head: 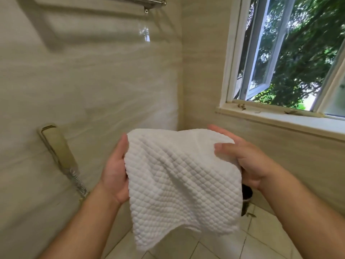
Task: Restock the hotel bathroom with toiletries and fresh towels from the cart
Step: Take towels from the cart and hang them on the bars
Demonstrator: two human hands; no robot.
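Note:
A white waffle-textured towel (179,176) hangs in front of me, its lower corners drooping toward the floor. My left hand (114,171) holds its left edge, palm against the cloth with the fingers hidden behind it. My right hand (248,157) grips the upper right part, thumb on top of the fabric and fingers behind. A chrome towel rack (149,2) is mounted high on the wall, above and to the left of the towel.
Beige tiled walls meet in a corner ahead. A wall phone handset (57,148) with a coiled cord hangs at the left. An open window (280,58) with a sill is at the right. A dark bin (246,198) peeks out behind the towel on the tiled floor.

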